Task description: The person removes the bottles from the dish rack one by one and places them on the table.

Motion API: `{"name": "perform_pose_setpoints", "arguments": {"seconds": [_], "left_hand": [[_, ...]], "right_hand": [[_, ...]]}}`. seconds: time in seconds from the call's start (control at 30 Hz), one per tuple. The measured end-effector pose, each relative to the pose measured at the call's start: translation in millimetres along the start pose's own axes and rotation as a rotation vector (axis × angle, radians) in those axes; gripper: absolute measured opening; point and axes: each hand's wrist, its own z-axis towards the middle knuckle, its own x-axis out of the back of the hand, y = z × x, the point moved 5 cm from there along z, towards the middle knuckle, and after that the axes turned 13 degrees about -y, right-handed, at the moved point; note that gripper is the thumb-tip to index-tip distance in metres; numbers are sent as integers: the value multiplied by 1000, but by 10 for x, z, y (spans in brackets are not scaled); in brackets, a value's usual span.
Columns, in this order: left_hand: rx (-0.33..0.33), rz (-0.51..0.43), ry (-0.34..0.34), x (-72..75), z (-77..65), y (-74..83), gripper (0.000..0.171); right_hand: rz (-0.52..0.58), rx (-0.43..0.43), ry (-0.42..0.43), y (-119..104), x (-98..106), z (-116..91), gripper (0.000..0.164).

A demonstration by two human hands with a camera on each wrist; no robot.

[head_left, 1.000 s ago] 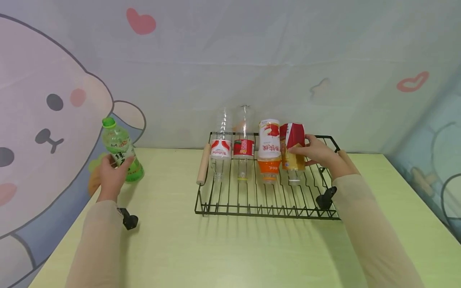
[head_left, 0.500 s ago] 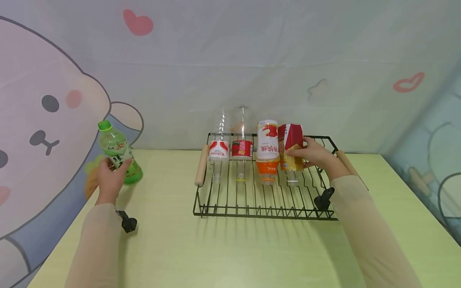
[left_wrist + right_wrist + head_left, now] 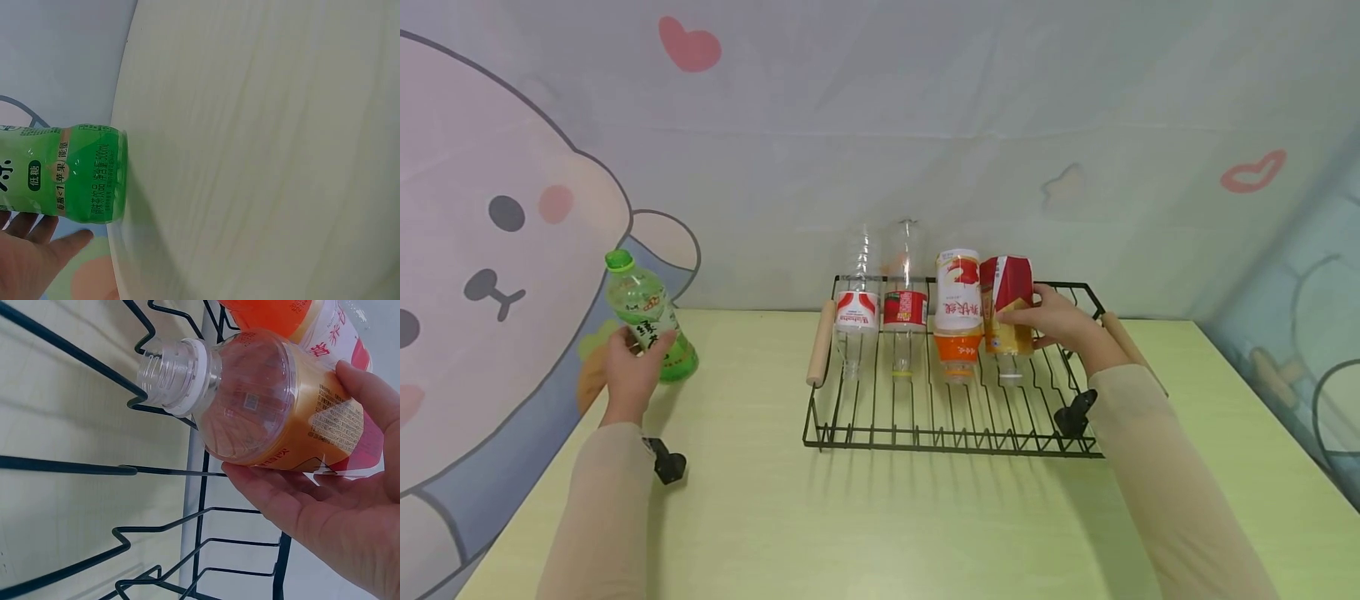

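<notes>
Green bottle point(image 3: 651, 310) slightly lower, left fingers point(image 3: 44, 229) gripping

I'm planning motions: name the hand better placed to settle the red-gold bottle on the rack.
Probably the right hand: it holds the red-gold bottle at the rack, while the left hand grips a green bottle left of the rack.

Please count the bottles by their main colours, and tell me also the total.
Green bottle: 1
Mostly clear bottles: 2
White-and-orange bottle: 1
Red-and-gold bottle: 1
Total: 5
</notes>
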Motion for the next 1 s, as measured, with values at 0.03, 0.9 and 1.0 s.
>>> {"name": "perform_pose_setpoints", "arguments": {"seconds": [0.03,0.9,1.0], "left_hand": [[1,-1,-2,1,3,-6,85],[-61,102,77,267,-183,269,94],[-117,57,110,299,-211,375,88]], "right_hand": [[3,4,1,1,4,1,91],[-25,78,43,-312,251,-272,95],[-41,76,56,-371,269,-349,98]]}}
